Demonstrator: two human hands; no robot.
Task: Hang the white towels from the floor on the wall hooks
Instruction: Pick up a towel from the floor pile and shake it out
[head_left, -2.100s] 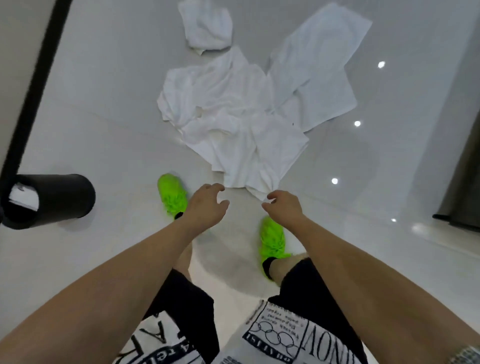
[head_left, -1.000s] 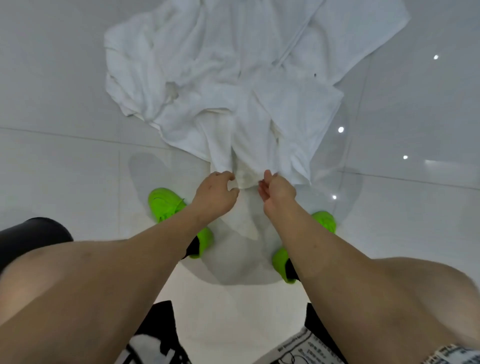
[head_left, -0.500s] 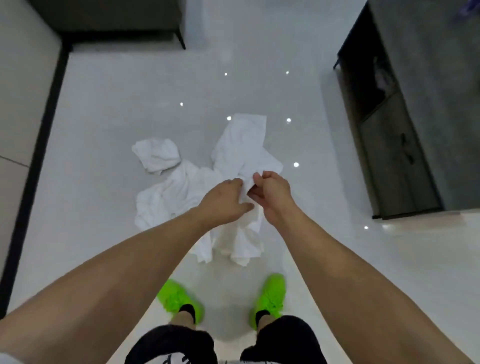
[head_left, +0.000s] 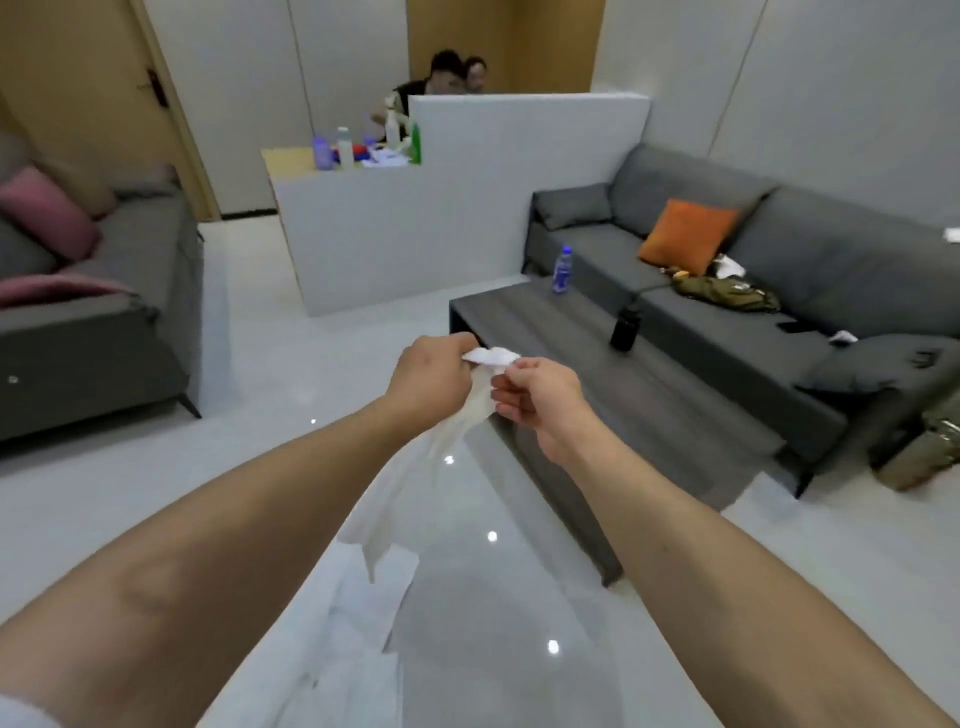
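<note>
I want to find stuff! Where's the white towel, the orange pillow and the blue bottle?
white towel (head_left: 447, 441), head view, on the hanging cloth below the hands.
orange pillow (head_left: 687, 236), head view, its middle.
blue bottle (head_left: 562, 270), head view, its label.

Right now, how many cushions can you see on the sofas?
2: an orange cushion on the right grey sofa, a pink cushion on the left sofa. Others may be hidden.

Two hands (head_left: 431, 382), one white towel (head_left: 415, 488), two sofas (head_left: 727, 322), one coffee table (head_left: 597, 364).
</note>
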